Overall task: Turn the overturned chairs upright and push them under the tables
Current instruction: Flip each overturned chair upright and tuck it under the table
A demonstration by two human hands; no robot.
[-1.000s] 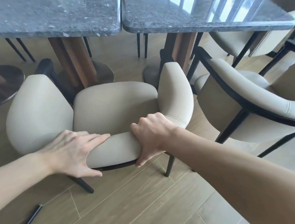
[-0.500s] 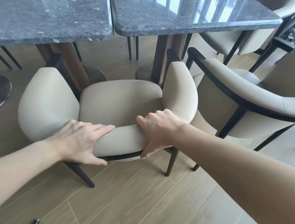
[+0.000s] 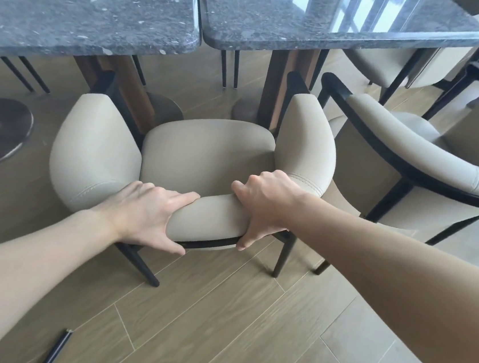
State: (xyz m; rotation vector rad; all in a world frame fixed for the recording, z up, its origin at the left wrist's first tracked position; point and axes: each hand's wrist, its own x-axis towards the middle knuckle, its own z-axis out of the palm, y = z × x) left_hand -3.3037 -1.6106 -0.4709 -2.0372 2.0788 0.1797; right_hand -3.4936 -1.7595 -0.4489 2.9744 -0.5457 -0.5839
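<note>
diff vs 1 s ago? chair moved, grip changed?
The beige chair has slid forward toward the tables; its arm tips now sit nearer the table pedestals. Nothing was let go: the left hand and right hand keep the same grip on the backrest. The neighbouring chair stayed put.

Two dark stone-topped tables: one at left (image 3: 82, 8), one at right (image 3: 325, 21). Three cream upholstered chairs: one nearest (image 3: 205, 153), one at right (image 3: 413, 162), one farther back (image 3: 379, 66). Two hands: left (image 3: 145, 215), right (image 3: 262, 202).

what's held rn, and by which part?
The beige chair, by the padded top of its backrest: left hand and right hand both grip that curved back edge.
</note>
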